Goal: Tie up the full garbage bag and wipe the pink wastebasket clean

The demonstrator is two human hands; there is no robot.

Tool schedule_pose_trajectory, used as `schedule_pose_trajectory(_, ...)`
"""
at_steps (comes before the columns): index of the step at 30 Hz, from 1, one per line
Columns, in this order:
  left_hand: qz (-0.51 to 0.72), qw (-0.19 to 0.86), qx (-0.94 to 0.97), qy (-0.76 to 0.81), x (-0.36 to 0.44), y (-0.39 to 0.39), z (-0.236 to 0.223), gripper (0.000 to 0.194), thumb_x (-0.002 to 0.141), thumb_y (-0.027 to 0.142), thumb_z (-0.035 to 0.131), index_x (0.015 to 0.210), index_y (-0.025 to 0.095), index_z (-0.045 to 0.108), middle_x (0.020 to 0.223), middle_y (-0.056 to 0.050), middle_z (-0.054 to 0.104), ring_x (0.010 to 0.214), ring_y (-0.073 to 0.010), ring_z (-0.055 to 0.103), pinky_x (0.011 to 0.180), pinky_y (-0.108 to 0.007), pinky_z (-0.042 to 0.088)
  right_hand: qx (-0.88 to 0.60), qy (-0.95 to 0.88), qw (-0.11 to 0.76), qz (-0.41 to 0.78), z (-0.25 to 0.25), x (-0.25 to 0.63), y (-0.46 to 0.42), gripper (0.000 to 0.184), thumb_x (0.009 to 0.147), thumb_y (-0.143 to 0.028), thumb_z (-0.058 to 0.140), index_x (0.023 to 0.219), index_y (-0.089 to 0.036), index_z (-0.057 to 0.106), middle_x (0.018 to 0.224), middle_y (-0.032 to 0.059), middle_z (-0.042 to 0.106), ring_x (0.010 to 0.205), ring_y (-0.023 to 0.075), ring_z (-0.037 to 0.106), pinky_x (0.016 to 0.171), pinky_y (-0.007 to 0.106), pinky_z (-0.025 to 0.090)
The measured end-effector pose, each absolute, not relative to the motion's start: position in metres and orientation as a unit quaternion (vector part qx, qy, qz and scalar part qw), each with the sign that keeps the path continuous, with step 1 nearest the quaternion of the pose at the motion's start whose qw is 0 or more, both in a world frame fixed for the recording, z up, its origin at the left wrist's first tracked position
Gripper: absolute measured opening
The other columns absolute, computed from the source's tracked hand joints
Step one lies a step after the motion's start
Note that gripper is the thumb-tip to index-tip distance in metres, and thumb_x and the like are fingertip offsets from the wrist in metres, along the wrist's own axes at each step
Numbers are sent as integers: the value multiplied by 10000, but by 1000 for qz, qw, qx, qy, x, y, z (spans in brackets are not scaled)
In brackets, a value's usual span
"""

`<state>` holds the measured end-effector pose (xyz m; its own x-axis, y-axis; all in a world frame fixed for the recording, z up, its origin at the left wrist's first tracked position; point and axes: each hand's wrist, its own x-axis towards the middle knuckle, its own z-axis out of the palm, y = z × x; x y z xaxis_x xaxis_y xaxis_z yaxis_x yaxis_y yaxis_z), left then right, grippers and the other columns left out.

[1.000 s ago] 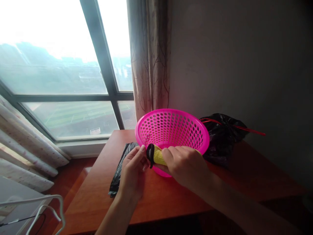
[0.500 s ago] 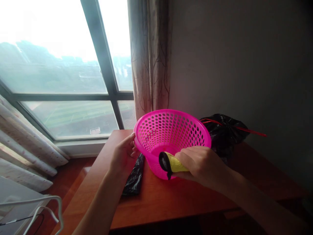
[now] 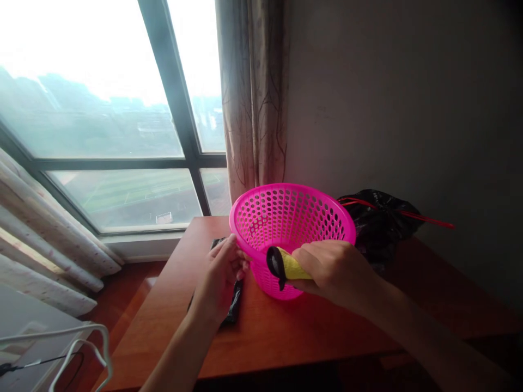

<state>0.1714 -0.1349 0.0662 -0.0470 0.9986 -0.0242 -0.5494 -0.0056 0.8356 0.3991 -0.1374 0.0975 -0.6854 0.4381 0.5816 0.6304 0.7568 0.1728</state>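
A pink plastic basket (image 3: 281,218) with rows of holes stands upright on the wooden table, wide rim up. At its near left rim is my left hand (image 3: 223,272), thumb on top and fingers curled around the edge. My right hand (image 3: 330,267) is closed around a folded yellow cloth (image 3: 292,265) with black edging, held at the basket's near right rim. Whether that hand also grips the rim is hidden. Partly behind my left hand, a folded black plastic bag (image 3: 235,305) lies on the table.
A black garbage bag (image 3: 379,218) with red drawstrings rests on the table (image 3: 261,348) right of the basket, by the wall. Behind are a window and a curtain (image 3: 257,98). White metal tubing (image 3: 102,343) is at lower left.
My left hand has slid along the rim toward me and to the right, now covering part of the folded black bag. My right hand keeps its hold on the cloth.
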Motion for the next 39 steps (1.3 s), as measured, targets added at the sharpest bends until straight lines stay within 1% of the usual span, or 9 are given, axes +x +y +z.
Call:
schedule_pose_trajectory(4, 642, 589, 331, 362, 187, -157, 60, 297, 808, 411, 739, 749, 140, 631, 618, -5, 610, 524, -80, 529, 471, -165, 390, -308, -894, 262, -191, 100, 390, -140, 452, 995, -521, 434, 725, -173, 534, 613, -2, 551, 529, 115, 468, 540, 309, 202)
schedule_pose_trajectory(8, 630, 600, 328, 369, 200, -170, 60, 284, 784, 400, 769, 778, 143, 650, 567, 7, 582, 486, -66, 488, 442, -153, 346, -320, -888, 263, -203, 101, 379, -143, 417, 994, -501, 448, 739, -180, 528, 611, -8, 544, 523, 127, 486, 534, 319, 198)
schedule_pose_trajectory(10, 643, 602, 305, 361, 203, -172, 61, 281, 778, 393, 778, 771, 147, 641, 553, 22, 561, 473, -53, 464, 436, -142, 336, -328, -882, 264, -211, 101, 374, -145, 408, 994, -492, 448, 738, -184, 522, 606, -11, 538, 515, 132, 491, 528, 323, 188)
schedule_pose_trajectory(15, 652, 608, 281, 355, 201, -171, 62, 283, 758, 362, 801, 771, 155, 607, 595, 32, 550, 497, -51, 483, 436, -131, 349, -348, -873, 268, -213, 97, 367, -148, 374, 996, -455, 462, 749, -181, 524, 611, -7, 544, 520, 130, 499, 524, 323, 174)
schedule_pose_trajectory(21, 646, 615, 288, 349, 197, -170, 60, 282, 781, 373, 780, 764, 159, 597, 574, 45, 508, 453, -34, 410, 418, -130, 331, -354, -876, 260, -199, 97, 367, -153, 377, 991, -472, 469, 761, -179, 526, 623, 5, 556, 533, 131, 486, 526, 317, 185)
schedule_pose_trajectory(26, 652, 612, 291, 341, 197, -168, 58, 270, 798, 359, 768, 752, 155, 597, 556, 55, 476, 440, -23, 354, 399, -125, 279, -353, -874, 262, -207, 97, 366, -153, 372, 991, -470, 472, 757, -185, 525, 619, 0, 545, 531, 137, 472, 529, 323, 176)
schedule_pose_trajectory(31, 652, 621, 291, 324, 195, -164, 58, 257, 809, 315, 760, 726, 140, 592, 567, 58, 466, 445, -15, 335, 405, -125, 278, -340, -879, 265, -204, 96, 369, -151, 359, 997, -453, 471, 772, -181, 539, 616, -8, 538, 531, 137, 475, 533, 323, 177)
schedule_pose_trajectory(36, 646, 645, 279, 299, 182, -150, 63, 248, 781, 262, 768, 694, 131, 576, 574, 55, 486, 427, -10, 330, 391, -122, 285, -333, -883, 262, -201, 97, 376, -148, 356, 989, -464, 485, 773, -185, 534, 634, -12, 535, 542, 142, 481, 540, 325, 188)
schedule_pose_trajectory(39, 646, 651, 269, 293, 171, -140, 69, 236, 745, 212, 778, 680, 126, 568, 550, 61, 469, 408, -6, 320, 374, -117, 288, -317, -892, 265, -181, 97, 384, -146, 365, 985, -478, 487, 775, -184, 544, 638, -15, 531, 550, 144, 483, 545, 324, 202)
